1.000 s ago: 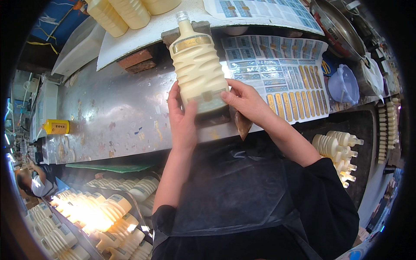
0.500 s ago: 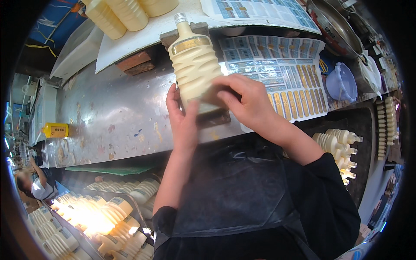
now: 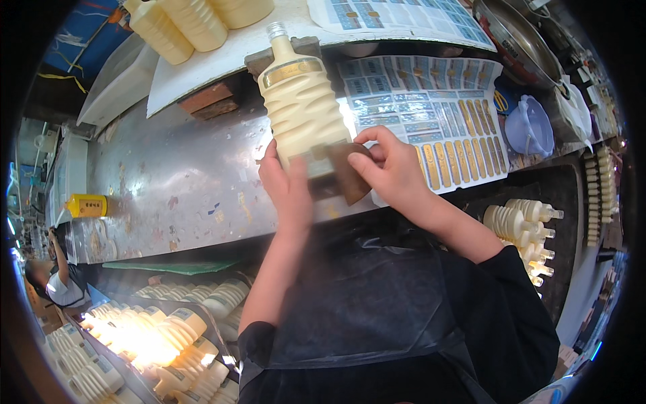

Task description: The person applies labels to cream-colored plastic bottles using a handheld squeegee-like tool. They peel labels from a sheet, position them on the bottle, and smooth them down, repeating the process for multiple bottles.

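Observation:
A cream bottle [image 3: 301, 108] with a wavy, ribbed body lies tilted back, its neck away from me against a grey notched rest [image 3: 316, 47]. It has a gold label [image 3: 293, 71] at the shoulder and a bluish label [image 3: 311, 165] near its base. My left hand [image 3: 286, 182] is wrapped round the lower left side, thumb on the front, slightly blurred. A flat brown piece, like a scraper [image 3: 354, 174], is pinched between the thumb and fingers of my right hand [image 3: 390, 165]. Its edge lies against the bottle's lower right front, beside the bluish label.
Sheets of gold and blue labels [image 3: 464, 145] lie to the right, near a lilac bucket [image 3: 529, 128]. More cream bottles [image 3: 192, 23] stand on the white board [image 3: 161, 91]. Several bottles [image 3: 521, 225] lie at right and lower left. A yellow bottle [image 3: 87, 205] sits far left.
My right hand has shifted right and slightly down, and the brown piece now shows plainly in it. The bottle has barely moved; the bluish label near its base is more visible.

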A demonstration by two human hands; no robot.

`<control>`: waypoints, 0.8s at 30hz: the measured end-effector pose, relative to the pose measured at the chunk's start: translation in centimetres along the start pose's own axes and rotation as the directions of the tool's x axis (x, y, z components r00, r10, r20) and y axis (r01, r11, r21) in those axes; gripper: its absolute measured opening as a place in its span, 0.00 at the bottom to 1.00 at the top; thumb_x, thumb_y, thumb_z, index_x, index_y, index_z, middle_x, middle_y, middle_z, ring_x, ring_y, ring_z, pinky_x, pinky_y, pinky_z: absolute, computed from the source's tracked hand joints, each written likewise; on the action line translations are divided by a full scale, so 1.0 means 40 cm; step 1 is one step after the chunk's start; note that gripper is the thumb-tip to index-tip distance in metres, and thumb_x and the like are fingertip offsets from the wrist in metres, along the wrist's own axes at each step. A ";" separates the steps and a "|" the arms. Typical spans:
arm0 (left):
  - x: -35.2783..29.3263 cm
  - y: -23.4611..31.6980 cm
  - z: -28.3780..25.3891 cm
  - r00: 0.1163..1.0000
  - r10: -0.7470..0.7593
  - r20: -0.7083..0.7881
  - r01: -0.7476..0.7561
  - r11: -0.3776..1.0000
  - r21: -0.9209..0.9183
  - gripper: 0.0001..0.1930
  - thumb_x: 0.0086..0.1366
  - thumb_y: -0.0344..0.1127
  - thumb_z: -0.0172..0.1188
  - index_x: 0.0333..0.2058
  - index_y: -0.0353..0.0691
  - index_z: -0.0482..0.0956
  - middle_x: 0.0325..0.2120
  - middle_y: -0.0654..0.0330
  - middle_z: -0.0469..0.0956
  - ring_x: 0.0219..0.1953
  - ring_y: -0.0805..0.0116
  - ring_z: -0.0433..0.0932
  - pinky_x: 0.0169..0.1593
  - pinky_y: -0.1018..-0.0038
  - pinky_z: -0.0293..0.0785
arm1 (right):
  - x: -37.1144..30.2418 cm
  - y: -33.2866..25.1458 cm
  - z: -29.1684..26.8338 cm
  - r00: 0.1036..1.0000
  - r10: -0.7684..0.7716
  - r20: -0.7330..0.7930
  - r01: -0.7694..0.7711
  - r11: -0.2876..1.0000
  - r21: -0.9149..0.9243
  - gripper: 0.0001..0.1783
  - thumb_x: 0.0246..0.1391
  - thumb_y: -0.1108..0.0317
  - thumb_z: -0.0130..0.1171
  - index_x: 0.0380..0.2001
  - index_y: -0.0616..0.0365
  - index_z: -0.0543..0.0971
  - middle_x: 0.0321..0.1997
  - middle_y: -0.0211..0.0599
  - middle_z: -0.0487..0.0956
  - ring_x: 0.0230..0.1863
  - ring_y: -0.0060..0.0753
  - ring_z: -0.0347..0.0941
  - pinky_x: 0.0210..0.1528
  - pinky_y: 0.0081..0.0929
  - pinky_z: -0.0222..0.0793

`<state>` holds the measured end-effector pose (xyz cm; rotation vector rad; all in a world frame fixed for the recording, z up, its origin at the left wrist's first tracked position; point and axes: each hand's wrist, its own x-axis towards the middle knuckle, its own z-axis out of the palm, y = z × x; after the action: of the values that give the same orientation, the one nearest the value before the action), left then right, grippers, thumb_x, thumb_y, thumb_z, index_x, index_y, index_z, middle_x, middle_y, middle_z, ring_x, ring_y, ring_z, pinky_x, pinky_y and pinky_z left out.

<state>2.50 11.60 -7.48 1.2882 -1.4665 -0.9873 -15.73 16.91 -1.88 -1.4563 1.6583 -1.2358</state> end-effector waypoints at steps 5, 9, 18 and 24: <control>-0.004 -0.037 0.005 1.000 -0.031 -0.006 0.029 0.977 -0.212 0.31 0.76 0.48 0.46 0.67 0.29 0.61 0.62 0.45 0.64 0.65 0.56 0.63 0.69 0.62 0.57 | 0.010 0.053 -0.044 0.926 0.369 0.077 -0.377 0.907 0.189 0.12 0.63 0.67 0.63 0.47 0.57 0.75 0.21 0.25 0.78 0.22 0.13 0.71 0.22 0.17 0.63; -0.005 -0.020 0.002 0.995 -0.099 0.021 0.098 0.894 -0.437 0.28 0.77 0.46 0.45 0.66 0.31 0.63 0.61 0.49 0.66 0.64 0.60 0.64 0.69 0.65 0.58 | -0.010 0.034 -0.029 0.971 0.238 0.010 -0.227 0.916 0.330 0.13 0.63 0.72 0.63 0.49 0.59 0.76 0.28 0.25 0.81 0.28 0.12 0.73 0.30 0.14 0.68; -0.020 0.029 -0.031 0.990 -0.115 0.086 0.141 0.892 -0.430 0.24 0.73 0.33 0.57 0.64 0.34 0.66 0.61 0.53 0.69 0.63 0.65 0.67 0.67 0.68 0.62 | -0.020 0.014 -0.028 0.895 -0.437 -0.094 0.399 0.876 -0.269 0.16 0.56 0.83 0.60 0.48 0.60 0.82 0.45 0.44 0.84 0.43 0.41 0.82 0.47 0.30 0.76; -0.022 0.047 -0.034 0.985 -0.147 0.087 0.171 0.880 -0.444 0.21 0.75 0.35 0.53 0.62 0.33 0.71 0.59 0.54 0.72 0.61 0.67 0.70 0.66 0.69 0.65 | -0.013 -0.108 -0.019 0.645 -0.749 0.152 0.743 0.569 -0.352 0.20 0.44 0.76 0.66 0.44 0.58 0.83 0.44 0.36 0.83 0.44 0.36 0.81 0.42 0.30 0.74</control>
<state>3.38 12.75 -5.43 1.0547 -1.0873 -1.3853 -14.53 17.77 2.26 -2.5972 1.3409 -1.3594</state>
